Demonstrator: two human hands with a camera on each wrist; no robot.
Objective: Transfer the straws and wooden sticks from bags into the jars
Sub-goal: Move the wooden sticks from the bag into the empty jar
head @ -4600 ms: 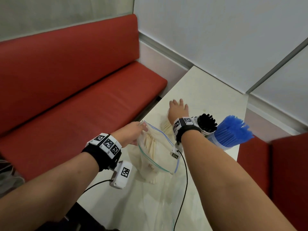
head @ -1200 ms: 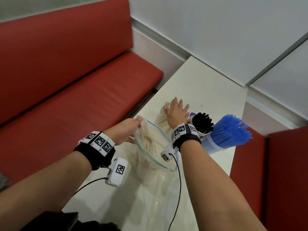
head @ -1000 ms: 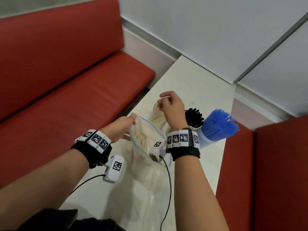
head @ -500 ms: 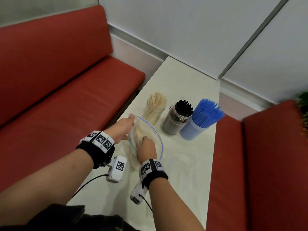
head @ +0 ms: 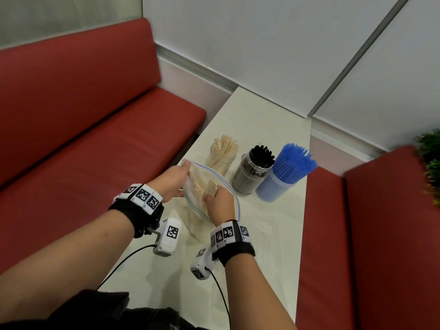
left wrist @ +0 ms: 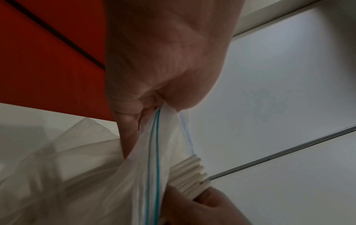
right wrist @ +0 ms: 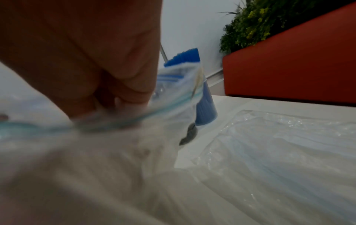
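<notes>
A clear zip bag [head: 197, 208] with a blue-green seal stands open on the white table [head: 259, 115]. My left hand [head: 172, 184] pinches the bag's rim [left wrist: 154, 137] and holds the mouth open. My right hand [head: 217, 206] reaches inside and grips a bundle of wooden sticks [head: 209, 189], whose ends [left wrist: 190, 176] show above my fingers. Behind the bag stand three jars: one with wooden sticks [head: 222, 153], one with black straws [head: 253, 172], one with blue straws [head: 285, 173]. In the right wrist view the bag [right wrist: 115, 137] is blurred.
An empty flattened clear bag [head: 259, 236] lies on the table to my right, also in the right wrist view [right wrist: 279, 144]. Red benches [head: 83, 139] flank the table on both sides [head: 369, 234]. A green plant [head: 431, 167] sits at the far right.
My right hand left the stick jar, came back and went into the bag, where it now grips sticks. The left hand kept hold of the rim. My head tilted up.
</notes>
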